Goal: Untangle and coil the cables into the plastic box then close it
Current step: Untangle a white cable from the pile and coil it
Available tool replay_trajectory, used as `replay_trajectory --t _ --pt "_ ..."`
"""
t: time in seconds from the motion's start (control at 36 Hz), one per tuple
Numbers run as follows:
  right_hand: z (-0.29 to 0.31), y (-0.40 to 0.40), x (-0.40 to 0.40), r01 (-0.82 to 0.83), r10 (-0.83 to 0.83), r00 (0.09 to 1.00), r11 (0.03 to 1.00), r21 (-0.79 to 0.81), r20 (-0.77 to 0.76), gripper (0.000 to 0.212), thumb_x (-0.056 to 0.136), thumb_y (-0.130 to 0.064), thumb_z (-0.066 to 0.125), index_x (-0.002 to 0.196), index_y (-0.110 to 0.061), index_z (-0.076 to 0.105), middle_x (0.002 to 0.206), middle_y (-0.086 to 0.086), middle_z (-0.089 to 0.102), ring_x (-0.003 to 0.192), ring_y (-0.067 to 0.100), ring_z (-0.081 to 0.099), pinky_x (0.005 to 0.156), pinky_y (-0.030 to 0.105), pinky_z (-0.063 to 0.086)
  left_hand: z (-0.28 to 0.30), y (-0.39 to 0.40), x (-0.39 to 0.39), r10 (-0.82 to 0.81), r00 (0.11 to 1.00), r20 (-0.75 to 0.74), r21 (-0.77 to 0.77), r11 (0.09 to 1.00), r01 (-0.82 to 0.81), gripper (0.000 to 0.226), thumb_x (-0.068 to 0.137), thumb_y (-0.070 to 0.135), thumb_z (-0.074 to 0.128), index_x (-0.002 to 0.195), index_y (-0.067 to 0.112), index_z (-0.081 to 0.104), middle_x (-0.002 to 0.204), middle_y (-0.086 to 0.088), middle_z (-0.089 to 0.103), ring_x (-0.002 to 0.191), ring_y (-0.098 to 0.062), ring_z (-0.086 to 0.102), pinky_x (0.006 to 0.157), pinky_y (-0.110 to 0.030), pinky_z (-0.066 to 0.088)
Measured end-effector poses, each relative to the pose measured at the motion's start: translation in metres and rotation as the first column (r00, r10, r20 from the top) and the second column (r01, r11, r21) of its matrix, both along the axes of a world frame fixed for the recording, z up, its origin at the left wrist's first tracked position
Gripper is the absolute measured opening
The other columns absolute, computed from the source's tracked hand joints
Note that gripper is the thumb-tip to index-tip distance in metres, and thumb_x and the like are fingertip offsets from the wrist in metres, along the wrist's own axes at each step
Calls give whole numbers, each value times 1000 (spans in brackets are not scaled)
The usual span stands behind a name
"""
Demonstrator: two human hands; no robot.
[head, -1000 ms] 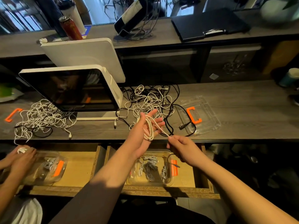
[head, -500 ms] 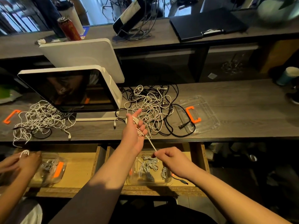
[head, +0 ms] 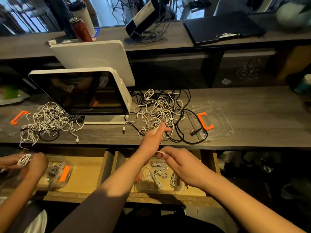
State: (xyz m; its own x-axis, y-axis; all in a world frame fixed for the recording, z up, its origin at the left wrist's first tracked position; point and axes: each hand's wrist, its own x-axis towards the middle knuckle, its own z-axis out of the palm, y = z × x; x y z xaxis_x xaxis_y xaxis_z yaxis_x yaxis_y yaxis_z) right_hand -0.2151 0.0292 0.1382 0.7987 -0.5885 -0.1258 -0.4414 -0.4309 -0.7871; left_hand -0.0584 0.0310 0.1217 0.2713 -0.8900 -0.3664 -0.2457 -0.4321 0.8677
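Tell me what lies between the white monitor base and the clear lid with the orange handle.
In the head view, a tangled pile of white and black cables lies on the desk between the monitor base and the lid.

Up and to the left of the grip, a white-framed monitor [head: 80, 93] stands tilted on the grey wooden counter [head: 252, 106], its dark screen facing down toward the viewer, with a second white panel [head: 94, 59] rising behind it. Farther back on the upper shelf [head: 25, 46], left of the grip, a red can [head: 80, 29] stands beside a pale tumbler [head: 83, 15]. Straight above the grip a black device [head: 144, 17] leans on a wire stand. To the upper right lies a closed black laptop [head: 222, 26]. At far left another person's hands [head: 32, 163] are at work.
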Motion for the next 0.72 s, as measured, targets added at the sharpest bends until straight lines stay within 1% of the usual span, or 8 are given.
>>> replay_trajectory --t 0.08,0.14,0.19,0.33,0.42,0.5,0.58,0.72 --pt "5 -13 -4 -2 6 1000 989 -146 25 21 105 -28 44 118 -24 60 102 -5 69 89 12 65 79 38 52 5 4 2 -129 984 -121 182 972 150 78 98 70 20 124 16 69 101 -13 72 93 -19 66 69 -22 47" --pt "7 -22 -6 -2 9 999 977 -212 30 16 104 -27 48 114 -24 60 101 -7 70 89 12 65 79 35 52 8 11 1 -156 955 -251 314 920 233 90 91 81 19 122 8 62 92 -29 67 68 -17 61 49 -15 38" --pt "9 -31 -8 11 -7 1000 961 -276 18 14 102 -29 51 110 -24 61 93 -8 69 85 13 65 77 36 53 8 15 0 -147 888 -436 355 878 320 84 82 88 21 105 17 59 61 -9 48 50 -6 35 40 -12 25" --pt "17 -50 -16 145 -136 989 946 -290 48 46 81 -63 53 83 -19 65 69 -8 62 65 10 58 62 33 49 6 17 2 -230 728 -646 323 782 533 95 69 98 21 87 13 58 65 1 40 48 -4 28 40 -14 20" --pt "19 -58 -22 169 -174 985 945 -280 7 46 73 -66 58 72 -20 58 59 -9 53 55 4 48 54 22 35 11 20 4 -354 705 -614 318 707 632 93 82 85 23 120 14 70 67 4 38 50 -1 28 43 -14 21" --pt "18 -61 -26 195 -208 977 962 -192 -44 58 62 -76 58 68 -18 56 58 -1 57 54 10 50 52 33 44 15 21 8 -480 665 -572 279 648 709 60 97 56 45 135 13 62 67 7 39 53 -5 28 46 -19 26" --pt "13 -63 -31 238 -243 969 966 -102 -38 66 58 -78 58 66 -13 58 56 0 56 52 9 46 56 36 46 18 22 9 -468 678 -567 267 674 689 48 103 45 45 135 14 63 67 5 39 54 -6 26 47 -19 26" --pt "-2 -63 -41 317 -332 941 934 162 69 42 80 -54 68 65 -16 59 55 -7 52 53 7 48 60 32 45 18 16 10 -281 779 -560 172 881 441 46 97 50 45 130 23 63 70 2 53 54 -5 38 47 -17 34"
